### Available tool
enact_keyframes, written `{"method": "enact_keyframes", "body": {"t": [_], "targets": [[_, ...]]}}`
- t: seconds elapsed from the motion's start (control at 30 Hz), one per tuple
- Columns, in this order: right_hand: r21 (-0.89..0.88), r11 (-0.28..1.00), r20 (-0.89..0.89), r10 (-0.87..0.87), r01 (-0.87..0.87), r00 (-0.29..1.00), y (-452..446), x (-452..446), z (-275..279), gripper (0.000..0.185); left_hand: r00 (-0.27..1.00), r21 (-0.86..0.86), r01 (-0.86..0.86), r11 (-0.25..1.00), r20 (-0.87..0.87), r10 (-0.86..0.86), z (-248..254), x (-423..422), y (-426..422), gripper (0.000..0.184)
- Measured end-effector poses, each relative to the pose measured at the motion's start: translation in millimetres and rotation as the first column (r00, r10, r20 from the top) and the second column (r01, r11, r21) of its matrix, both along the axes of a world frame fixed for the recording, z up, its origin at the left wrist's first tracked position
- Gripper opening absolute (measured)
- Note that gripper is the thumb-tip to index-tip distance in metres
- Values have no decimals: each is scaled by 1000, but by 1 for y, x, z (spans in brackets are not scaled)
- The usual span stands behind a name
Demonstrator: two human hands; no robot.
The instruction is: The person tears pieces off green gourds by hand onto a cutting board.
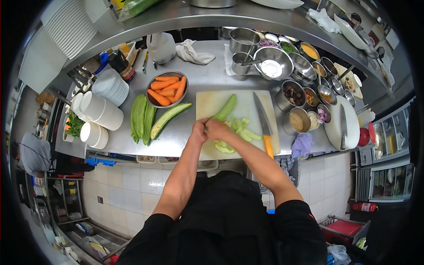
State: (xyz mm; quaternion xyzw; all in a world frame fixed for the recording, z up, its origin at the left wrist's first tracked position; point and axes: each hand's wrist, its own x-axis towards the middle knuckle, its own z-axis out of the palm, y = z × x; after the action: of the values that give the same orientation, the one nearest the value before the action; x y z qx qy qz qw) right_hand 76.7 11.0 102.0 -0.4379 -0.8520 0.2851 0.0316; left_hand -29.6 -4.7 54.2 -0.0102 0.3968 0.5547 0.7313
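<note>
Both my hands meet over the near left part of the white cutting board. A long green gourd lies slanted on the board, its near end running under my right hand, which is closed around it. My left hand is closed right against the right one; what its fingers pinch is hidden. Pale green peelings or slices are scattered beside my right hand. To their right, a large knife with a yellow handle rests on the board, touched by neither hand.
Left of the board are whole ridged green gourds, a partly peeled gourd and a metal bowl of carrots. Stacked white bowls stand further left. Metal pots with ingredients crowd the right, near a purple cloth. A shelf crosses above.
</note>
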Motion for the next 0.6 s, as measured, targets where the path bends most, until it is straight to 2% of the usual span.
{"method": "enact_keyframes", "body": {"t": [0.1, 0.2, 0.3, 0.4, 0.5, 0.6], "targets": [[-97, 991, 91, -86, 95, 992, 32, 23, 13, 20, 999, 73, 4, 997, 32, -6, -14, -7, 2, 32], [-46, 984, 196, -163, 175, 967, 36, 28, 25, 19, 999, 100, 53, 994, -5, -53, -19, -5, 6, 33], [164, 977, 56, -148, 137, 987, 7, 6, 2, 19, 993, 8, -69, 998, -94, 70, -13, 8, 12, 37], [78, 997, 172, -5, -9, 985, -14, -9, 18, 20, 995, 108, 98, 989, -43, -94, -30, -8, 14, 40], [-35, 999, 124, 44, -40, 991, -15, 9, 26, 22, 999, 91, 34, 995, -31, -31, -27, -1, 11, 45], [22, 1000, 99, -8, 6, 995, -9, 42, 16, 27, 988, 71, -66, 995, 146, 55, 12, 4, 1, 43]]}}
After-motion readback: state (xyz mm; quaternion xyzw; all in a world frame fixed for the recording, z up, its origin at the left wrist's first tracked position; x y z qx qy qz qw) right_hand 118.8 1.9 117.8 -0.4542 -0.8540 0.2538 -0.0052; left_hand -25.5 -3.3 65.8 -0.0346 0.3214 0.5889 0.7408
